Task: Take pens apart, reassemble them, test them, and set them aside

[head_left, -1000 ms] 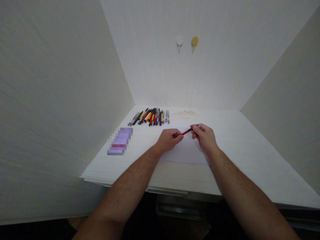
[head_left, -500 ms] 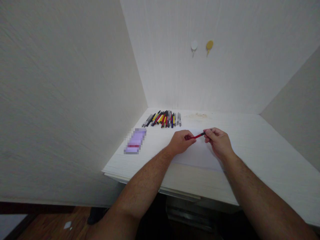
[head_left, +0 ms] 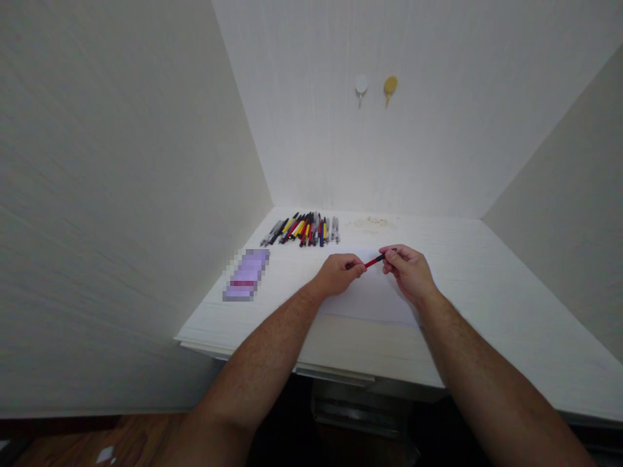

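A red pen with a black end is held slantwise between my two hands, above a white sheet of paper. My left hand pinches its red end, with the fingers curled in. At the black end, my right hand grips it between thumb and fingertips. Beyond my left hand, several pens in black, yellow, red, blue and clear plastic lie side by side in a loose row.
On the left of the white desktop lies a purple, blurred-out flat object. White walls enclose the desk on three sides. A white hook and a yellow hook are fixed to the back wall.
The whole view has shifted, so everything sits further left in the picture. Both hands keep hold of the red pen in nearly the same pose.
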Action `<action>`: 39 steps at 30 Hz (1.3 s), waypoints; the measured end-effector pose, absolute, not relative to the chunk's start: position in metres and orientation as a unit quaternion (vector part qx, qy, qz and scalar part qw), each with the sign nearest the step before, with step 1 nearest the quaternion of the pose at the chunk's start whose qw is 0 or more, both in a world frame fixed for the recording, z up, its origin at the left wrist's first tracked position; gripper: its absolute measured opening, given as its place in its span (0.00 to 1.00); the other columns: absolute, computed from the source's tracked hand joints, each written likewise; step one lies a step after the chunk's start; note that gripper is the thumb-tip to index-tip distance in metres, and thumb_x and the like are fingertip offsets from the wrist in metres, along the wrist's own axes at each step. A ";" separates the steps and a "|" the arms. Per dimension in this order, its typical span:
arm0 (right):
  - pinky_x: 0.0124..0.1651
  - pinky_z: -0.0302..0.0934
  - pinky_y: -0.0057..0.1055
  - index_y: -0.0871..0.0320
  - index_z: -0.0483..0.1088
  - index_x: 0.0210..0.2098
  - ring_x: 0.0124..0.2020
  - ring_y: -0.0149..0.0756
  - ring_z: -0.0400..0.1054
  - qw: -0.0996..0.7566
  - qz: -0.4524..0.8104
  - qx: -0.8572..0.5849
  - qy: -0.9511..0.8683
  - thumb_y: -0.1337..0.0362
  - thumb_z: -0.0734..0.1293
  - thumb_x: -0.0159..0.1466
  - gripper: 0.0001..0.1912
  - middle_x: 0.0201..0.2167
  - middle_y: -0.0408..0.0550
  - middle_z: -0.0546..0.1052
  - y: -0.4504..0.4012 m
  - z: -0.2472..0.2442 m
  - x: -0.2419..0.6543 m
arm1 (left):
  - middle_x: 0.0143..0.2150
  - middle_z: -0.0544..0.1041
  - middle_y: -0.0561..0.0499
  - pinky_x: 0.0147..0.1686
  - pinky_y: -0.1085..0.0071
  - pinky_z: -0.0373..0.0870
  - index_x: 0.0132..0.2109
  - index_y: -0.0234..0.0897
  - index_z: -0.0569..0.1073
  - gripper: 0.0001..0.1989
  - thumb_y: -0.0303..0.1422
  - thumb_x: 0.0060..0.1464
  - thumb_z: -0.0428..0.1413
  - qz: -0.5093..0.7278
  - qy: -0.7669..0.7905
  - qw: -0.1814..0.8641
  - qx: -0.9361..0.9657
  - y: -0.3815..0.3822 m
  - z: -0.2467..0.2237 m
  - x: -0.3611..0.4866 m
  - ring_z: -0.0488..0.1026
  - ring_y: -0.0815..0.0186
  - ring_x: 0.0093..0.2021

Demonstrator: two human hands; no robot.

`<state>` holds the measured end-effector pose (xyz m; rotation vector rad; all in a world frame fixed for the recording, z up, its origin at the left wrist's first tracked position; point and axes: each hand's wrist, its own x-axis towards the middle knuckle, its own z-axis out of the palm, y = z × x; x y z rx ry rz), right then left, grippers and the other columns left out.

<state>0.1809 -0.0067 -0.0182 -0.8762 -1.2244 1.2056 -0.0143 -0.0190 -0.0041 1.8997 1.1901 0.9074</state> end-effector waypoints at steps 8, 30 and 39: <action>0.28 0.60 0.29 0.58 0.76 0.37 0.23 0.28 0.62 0.557 0.563 -0.346 -0.504 0.57 0.72 0.54 0.14 0.20 0.41 0.69 -0.009 -0.014 0.181 | 0.24 0.72 0.53 0.24 0.76 0.61 0.34 0.32 0.76 0.17 0.38 0.58 0.47 0.320 0.436 0.433 0.722 -0.016 -0.007 -0.014 0.65 0.73 0.23; 0.27 0.63 0.27 0.59 0.72 0.27 0.21 0.27 0.65 0.585 0.545 -0.404 -0.444 0.59 0.76 0.47 0.14 0.20 0.40 0.72 -0.005 -0.014 0.173 | 0.25 0.74 0.54 0.26 0.77 0.60 0.33 0.34 0.76 0.12 0.38 0.55 0.53 0.350 0.463 0.331 0.744 -0.015 -0.008 -0.014 0.65 0.73 0.24; 0.30 0.66 0.30 0.56 0.74 0.36 0.28 0.30 0.69 0.588 0.562 -0.372 -0.447 0.60 0.76 0.48 0.16 0.29 0.42 0.76 -0.005 -0.015 0.172 | 0.25 0.75 0.54 0.26 0.76 0.60 0.35 0.35 0.76 0.12 0.37 0.56 0.52 0.352 0.460 0.332 0.745 -0.014 -0.008 -0.014 0.65 0.72 0.24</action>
